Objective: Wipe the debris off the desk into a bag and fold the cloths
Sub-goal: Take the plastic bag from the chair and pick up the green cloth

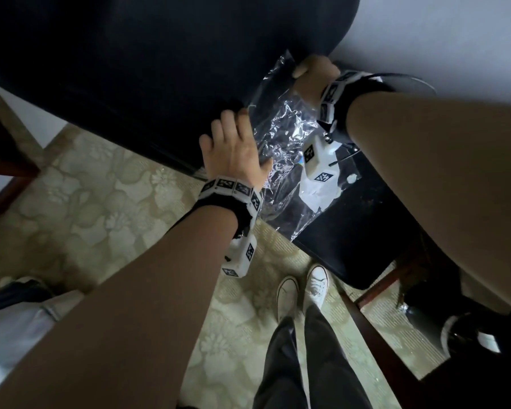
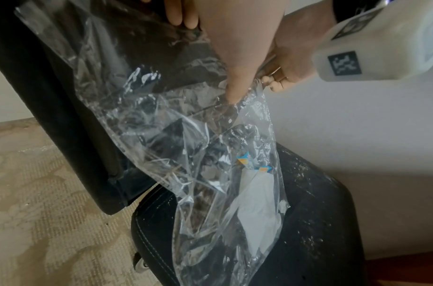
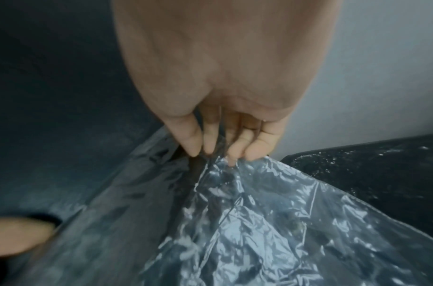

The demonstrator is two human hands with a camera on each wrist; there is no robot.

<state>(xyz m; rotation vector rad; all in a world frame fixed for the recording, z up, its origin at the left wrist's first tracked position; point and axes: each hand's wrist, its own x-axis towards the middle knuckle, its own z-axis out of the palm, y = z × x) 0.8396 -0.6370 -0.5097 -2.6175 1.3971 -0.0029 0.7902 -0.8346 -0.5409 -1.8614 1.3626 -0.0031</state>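
Note:
A clear plastic bag (image 1: pixel 281 143) hangs open at the front edge of the dark desk (image 1: pixel 130 69), above a black seat. Inside it lie white paper (image 2: pixel 254 203), brown crumbs (image 2: pixel 205 193) and small orange-blue scraps (image 2: pixel 245 158). My right hand (image 1: pixel 313 72) pinches the bag's far rim between thumb and fingers (image 3: pixel 193 143). My left hand (image 1: pixel 233 149) lies flat at the desk edge beside the bag's mouth, its fingers (image 2: pixel 181 15) straight on the desk top. Its thumb (image 2: pixel 232 92) presses straight down on the bag's film. No cloth is in view.
A black padded seat (image 1: pixel 351 246), speckled with crumbs, stands under the bag against a pale wall (image 1: pixel 440 31). My white shoes (image 1: pixel 301 287) stand on patterned beige carpet (image 1: pixel 86 202). A wooden frame (image 1: pixel 0 160) is at the left. Someone else's dark shoes (image 1: pixel 469 335) are at the lower right.

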